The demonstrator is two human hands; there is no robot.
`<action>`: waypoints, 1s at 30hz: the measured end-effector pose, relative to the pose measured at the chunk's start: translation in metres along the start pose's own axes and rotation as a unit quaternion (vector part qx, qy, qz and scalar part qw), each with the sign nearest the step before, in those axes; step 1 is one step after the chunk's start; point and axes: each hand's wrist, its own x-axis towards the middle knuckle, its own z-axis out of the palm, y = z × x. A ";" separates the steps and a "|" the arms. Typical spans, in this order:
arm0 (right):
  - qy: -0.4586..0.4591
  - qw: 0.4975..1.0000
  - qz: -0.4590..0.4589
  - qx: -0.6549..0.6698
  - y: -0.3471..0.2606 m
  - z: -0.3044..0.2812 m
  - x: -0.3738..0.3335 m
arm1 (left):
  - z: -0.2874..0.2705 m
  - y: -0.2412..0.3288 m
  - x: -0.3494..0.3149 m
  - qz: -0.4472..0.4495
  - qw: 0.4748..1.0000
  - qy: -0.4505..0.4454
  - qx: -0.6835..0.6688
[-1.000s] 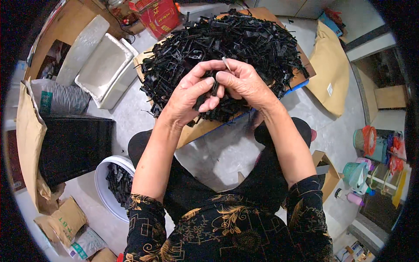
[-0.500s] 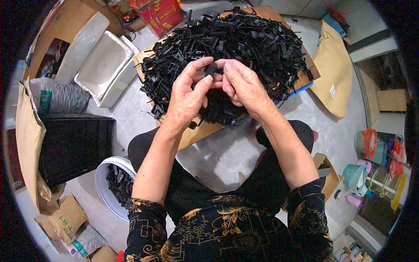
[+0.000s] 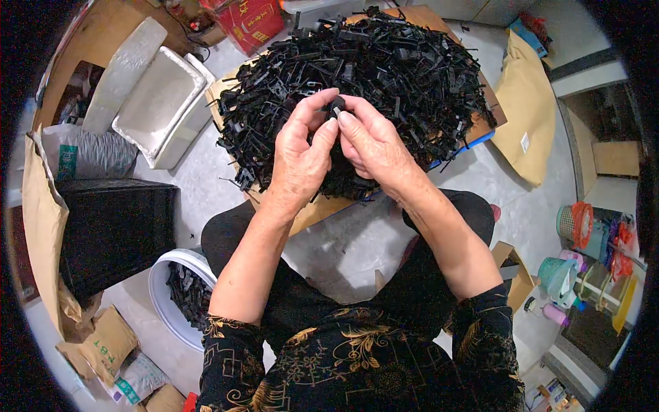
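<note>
A black top [image 3: 427,351] is worn, printed with golden leaf sprays [image 3: 367,338], fine branching lines [image 3: 300,365] and a dotted round motif [image 3: 388,379]; its elbow-length sleeves [image 3: 484,336] carry similar gilt leaves [image 3: 225,322] and thin angular outlines [image 3: 225,358]. The trousers [image 3: 417,280] look plain black, though shadow may hide seams or texture

**Right hand [image 3: 376,145] closes in on left hand [image 3: 301,151]**

Half a second ago the thumb tips stood apart; now the right thumb [image 3: 351,127] reaches down just beside the left thumb [image 3: 325,137], both beneath the black piece [image 3: 338,103].
</note>
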 end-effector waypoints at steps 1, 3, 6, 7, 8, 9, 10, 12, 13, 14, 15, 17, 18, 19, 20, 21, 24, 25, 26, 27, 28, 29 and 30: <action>0.000 1.000 0.001 0.000 -0.001 0.001 0.000 | 0.001 -0.001 0.001 -0.001 1.000 0.000 0.000; 0.015 0.999 0.038 0.007 -0.004 0.005 -0.001 | 0.003 -0.004 0.001 0.047 0.998 0.016 0.037; 0.017 0.999 0.038 0.027 -0.002 0.007 0.001 | 0.006 -0.008 0.001 0.065 0.997 0.033 0.020; 0.018 0.999 0.038 0.027 -0.001 0.008 0.002 | 0.005 -0.010 0.001 0.065 0.997 0.031 0.020; 0.015 1.000 0.023 0.012 0.000 0.009 0.004 | 0.004 -0.012 0.003 0.116 0.990 0.047 0.068; 0.011 1.000 0.009 -0.004 0.001 0.008 0.006 | 0.004 -0.013 0.005 0.167 0.977 0.062 0.115; 0.013 0.999 -0.018 -0.025 0.006 0.005 0.008 | 0.004 -0.013 0.004 0.181 0.969 0.068 0.151; 0.015 0.991 -0.090 -0.100 0.021 0.001 0.019 | -0.002 -0.016 0.005 0.203 0.961 0.072 0.176; 0.019 0.972 -0.156 -0.177 0.026 -0.001 0.022 | -0.004 -0.018 0.006 0.221 0.952 0.077 0.198; 0.028 0.958 -0.160 -0.236 0.021 0.000 0.020 | -0.005 -0.016 0.004 0.212 0.954 0.074 0.198; 0.028 0.958 -0.165 -0.235 0.016 0.000 0.018 | -0.007 -0.013 0.000 0.216 0.953 0.074 0.201; -0.039 0.967 -0.134 -0.212 0.008 0.001 0.012 | -0.011 -0.004 -0.011 0.207 0.952 0.084 0.209; -0.097 0.976 -0.143 -0.130 0.005 0.000 0.014 | -0.018 -0.001 -0.015 0.221 0.946 0.111 0.212; -0.089 0.960 -0.157 -0.213 -0.002 -0.010 0.012 | -0.024 0.004 -0.021 0.221 0.967 0.099 0.082; -0.048 0.965 -0.154 -0.206 -0.012 -0.021 0.006 | -0.027 0.021 -0.031 0.204 0.969 0.107 0.088; -0.013 0.969 -0.153 -0.196 -0.019 -0.030 0.001 | -0.037 0.031 -0.043 0.198 0.964 0.140 0.105; 0.092 0.969 -0.116 -0.197 -0.025 -0.059 -0.003 | -0.095 0.040 -0.090 0.187 0.926 0.239 0.224; 0.101 0.965 -0.136 -0.202 -0.015 -0.077 0.000 | -0.117 0.036 -0.107 0.175 0.924 0.240 0.239; 0.094 0.960 -0.125 -0.230 -0.015 -0.078 -0.003 | -0.151 0.026 -0.130 0.175 0.917 0.251 0.254; 0.089 0.955 -0.112 -0.260 -0.015 -0.080 -0.006 | -0.168 0.023 -0.154 0.119 0.916 0.275 0.266; 0.088 0.956 -0.113 -0.257 -0.012 -0.079 -0.008 | -0.195 0.014 -0.184 0.099 0.916 0.271 0.279; 0.064 0.941 -0.136 -0.304 -0.010 -0.078 -0.010 | -0.213 0.010 -0.213 0.097 0.893 0.269 0.349; 0.042 0.922 -0.158 -0.352 -0.009 -0.080 -0.013 | -0.220 0.007 -0.238 -0.011 0.867 0.319 0.383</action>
